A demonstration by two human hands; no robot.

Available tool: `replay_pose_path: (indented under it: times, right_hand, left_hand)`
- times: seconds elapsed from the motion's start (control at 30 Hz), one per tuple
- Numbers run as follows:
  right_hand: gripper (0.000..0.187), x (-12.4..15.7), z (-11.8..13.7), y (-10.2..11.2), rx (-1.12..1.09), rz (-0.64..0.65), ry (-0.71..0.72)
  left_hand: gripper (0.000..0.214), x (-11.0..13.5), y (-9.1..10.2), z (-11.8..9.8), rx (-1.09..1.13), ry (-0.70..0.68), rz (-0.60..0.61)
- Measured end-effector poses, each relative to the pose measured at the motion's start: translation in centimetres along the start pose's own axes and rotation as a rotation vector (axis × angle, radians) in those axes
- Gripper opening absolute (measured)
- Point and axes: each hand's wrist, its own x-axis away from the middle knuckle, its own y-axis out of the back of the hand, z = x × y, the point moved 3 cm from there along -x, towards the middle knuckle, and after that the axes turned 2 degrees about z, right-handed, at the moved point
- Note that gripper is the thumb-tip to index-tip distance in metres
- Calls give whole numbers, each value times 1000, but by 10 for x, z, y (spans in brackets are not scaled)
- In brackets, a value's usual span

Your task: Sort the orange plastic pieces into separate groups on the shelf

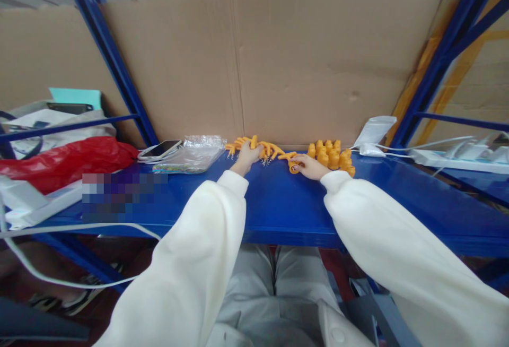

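Note:
My left hand (247, 157) reaches to the back of the blue shelf (278, 204) and is closed on a loose heap of long orange plastic pieces (258, 148). My right hand (309, 167) lies just to the right of it, fingers pinched on one small orange piece (293, 166). Directly behind and to the right of that hand stands a tight cluster of several upright orange pieces (331, 155). Both arms wear white sleeves.
A cardboard sheet (278, 66) backs the shelf. A phone (161, 149) and a clear plastic bag (191, 157) lie left of the heap, a red bag (63, 161) farther left. White chargers and cables (374, 145) sit right, between blue rack posts (433, 66).

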Motion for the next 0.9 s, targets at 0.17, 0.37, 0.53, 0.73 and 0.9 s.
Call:
replay_pose_path:
  times: [0.17,0.37,0.53,0.73,0.9]
  right_hand:
    - [39,0,-3,1,-1,4,-1]
    - [46,2,-7,8,2,-20,-64]
    - [42,6,-6,13,6,-15,-75]
    - [28,9,3,16,-17,14,-84]
    - [26,8,3,15,-22,21,-93]
  left_hand:
    - [36,19,16,-1,36,147,-201]
    - [49,23,23,-7,-125,33,-214]
    - [35,24,14,-11,32,141,-100]
    - [36,30,6,-13,-153,156,74]
    - [24,28,9,-14,-315,58,114]
